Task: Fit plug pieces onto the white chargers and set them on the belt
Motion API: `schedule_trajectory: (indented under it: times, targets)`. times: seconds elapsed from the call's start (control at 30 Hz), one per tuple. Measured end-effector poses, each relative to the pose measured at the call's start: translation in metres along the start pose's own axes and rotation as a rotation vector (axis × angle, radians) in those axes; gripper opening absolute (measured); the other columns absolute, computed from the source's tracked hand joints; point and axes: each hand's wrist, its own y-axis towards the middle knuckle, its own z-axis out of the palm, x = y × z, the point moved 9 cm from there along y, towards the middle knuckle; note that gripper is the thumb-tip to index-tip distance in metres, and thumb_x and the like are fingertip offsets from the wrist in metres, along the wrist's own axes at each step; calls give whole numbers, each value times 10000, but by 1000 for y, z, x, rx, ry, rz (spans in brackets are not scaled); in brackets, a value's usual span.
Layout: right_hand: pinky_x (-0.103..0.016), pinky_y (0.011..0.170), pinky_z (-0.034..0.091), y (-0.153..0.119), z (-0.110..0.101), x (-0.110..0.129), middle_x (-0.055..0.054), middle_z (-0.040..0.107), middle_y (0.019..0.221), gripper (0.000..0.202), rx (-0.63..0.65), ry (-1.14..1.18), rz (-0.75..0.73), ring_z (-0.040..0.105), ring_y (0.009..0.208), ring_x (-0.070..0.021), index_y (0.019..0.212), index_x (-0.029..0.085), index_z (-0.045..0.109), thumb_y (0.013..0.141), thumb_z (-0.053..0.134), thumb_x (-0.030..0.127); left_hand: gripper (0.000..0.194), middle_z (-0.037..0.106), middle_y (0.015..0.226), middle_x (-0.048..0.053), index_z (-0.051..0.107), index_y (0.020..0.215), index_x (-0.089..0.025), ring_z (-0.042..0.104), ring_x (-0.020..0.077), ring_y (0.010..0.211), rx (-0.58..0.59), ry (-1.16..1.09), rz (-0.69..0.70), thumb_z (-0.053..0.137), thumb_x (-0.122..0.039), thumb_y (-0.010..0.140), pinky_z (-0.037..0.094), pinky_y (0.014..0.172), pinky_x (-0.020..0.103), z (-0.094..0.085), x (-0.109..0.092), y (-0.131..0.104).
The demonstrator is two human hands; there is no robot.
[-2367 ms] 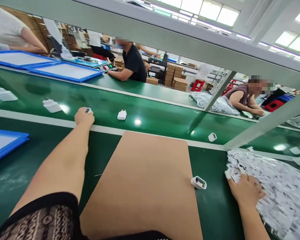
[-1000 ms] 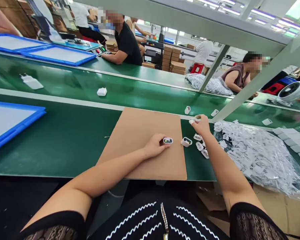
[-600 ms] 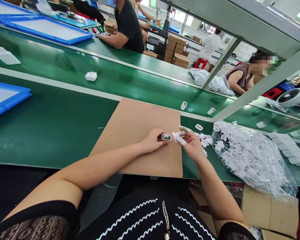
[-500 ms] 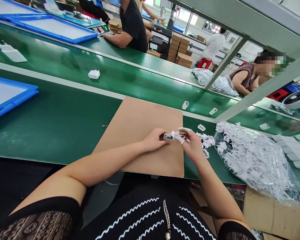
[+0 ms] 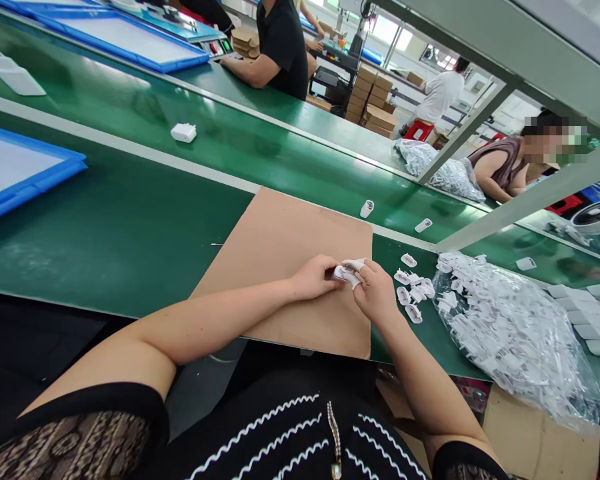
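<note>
Clothing: black top [image 5: 280,420] with white wavy trim and lace sleeves, nearest the camera.
Left hand: closed around a white housing [image 5: 337,273], above the right part of the brown cardboard sheet [image 5: 285,247].
Right hand: fingers narrowed on a small white end piece [image 5: 347,275] at the housing's end (mostly hidden by the pale-covered fingertips). The left hand [image 5: 314,277] and right hand [image 5: 377,293] meet at this spot.
Loose end pieces: a small group [image 5: 413,313] lies on the green table [image 5: 130,240], just right of the cardboard.
Clear bag: a large plastic bag [image 5: 515,340] of white parts, right of the loose group.
White housings: stacked in rows [image 5: 593,327] beyond the bag's right side.
Blue-framed tray: at the table's left edge of view [image 5: 20,170].
Green channel: past the pale rail, a strip [image 5: 260,157] carrying spaced white chargers [image 5: 184,133].
Far counter: blue-framed panels [image 5: 125,33], a person in black [image 5: 283,53], a bag of pale parts [image 5: 420,160] and a person in a brown top [image 5: 503,163].
Background: stacked cartons [image 5: 363,90] and a red stool [image 5: 419,130].
</note>
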Motion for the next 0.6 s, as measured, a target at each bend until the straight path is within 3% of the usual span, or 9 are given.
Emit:
schedule_trajectory:
  times: [0.3,0.5,0.6]
  targets:
    - [-327,702,480,1,4,3,-65,641,866,330,26,-63,8,613,849,-250,991,234,713,810,513,44,138,720,857,28,731,826,-183,631,220,851,9,22,2,798,-297,786,499,764,317,-1,-4,0]
    - [-345,777,501,-1,-4,-1,-80,669,968,426,-39,-7,68,635,922,-259,1116,220,700,800,497,20,175,723,857,30,739,847,-180,633,225,856,0,21,-15,827,-312,772,498,763,317,-2,-2,1]
    - [-334,729,484,0,0,-2,-73,656,910,385,-21,-48,50,622,865,-250,1051,215,709,780,512,26,173,725,861,33,744,851,-180,631,223,857,-1,13,-9,829,-307,771,498,767,316,-1,-2,1]
